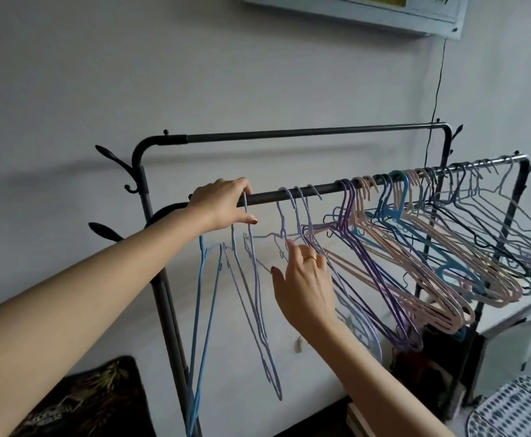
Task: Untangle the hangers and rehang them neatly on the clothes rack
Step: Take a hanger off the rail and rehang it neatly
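Dark patterned fabric, perhaps a cushion point(78, 402), sits at the lower left beside the matte grey upright of the clothes rack point(150, 197), whose curved black side pegs branch off like twigs. Next along, the left hand point(223, 205) rests on the near rail point(321, 188) with fingers curled over the top of it, seemingly pinching the hook of a thin wire hanger there, probably to keep that one seated while the knot beside it is worked. Below it a blue wire hanger point(202, 310) and a pale lilac one point(258, 294) dangle steeply, tilted rather than level, which suggests they are snagged on neighbours instead of hanging from their own hooks. Further right, the right hand point(305, 288), a ring on one finger, reaches up with fingers loosely spread, fingertips touching the crossed wires of the tangle; whether it actually grips one I cannot tell. Beyond it the sorted hangers point(415, 247) crowd the rail: purple wire, thicker pink and blue plastic, then dark and grey wire, all slanting alike. A white cabinet point(510, 316) stands beneath them
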